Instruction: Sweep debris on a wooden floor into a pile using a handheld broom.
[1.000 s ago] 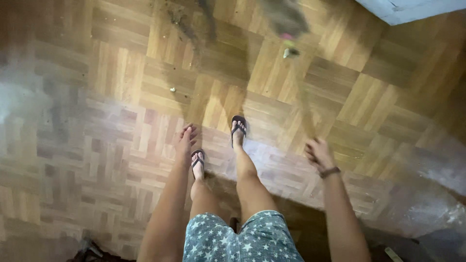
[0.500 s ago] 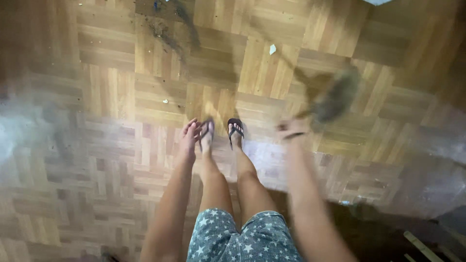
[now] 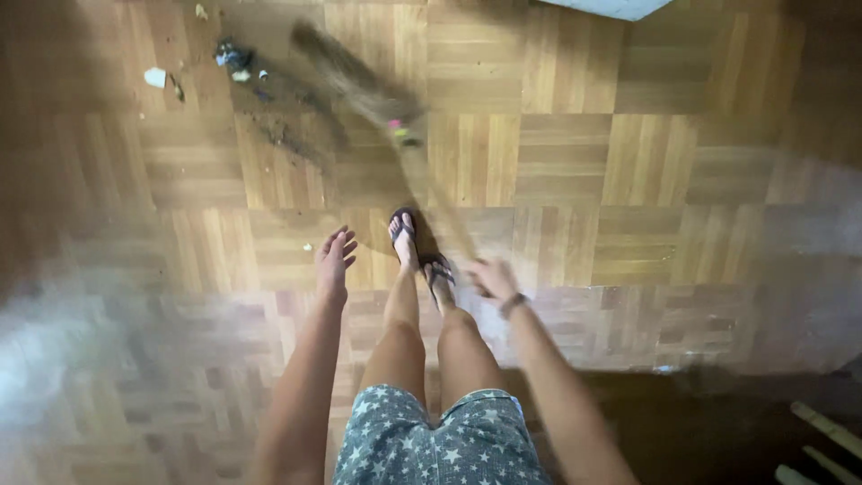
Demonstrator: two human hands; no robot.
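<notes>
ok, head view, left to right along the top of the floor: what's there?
White paper scrap → small pile of dark dust and litter → blurred straw broom head → pale grey slab at the top edge. The right hand holds the broom handle; the left hand hangs open.

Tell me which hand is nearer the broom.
Right. The right hand grips the broom at its handle end; the left hand hangs open and apart, off to its left.

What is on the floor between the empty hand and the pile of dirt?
Only a tiny pale crumb near the left hand; otherwise bare wood up to the dirt pile, head view.
</notes>
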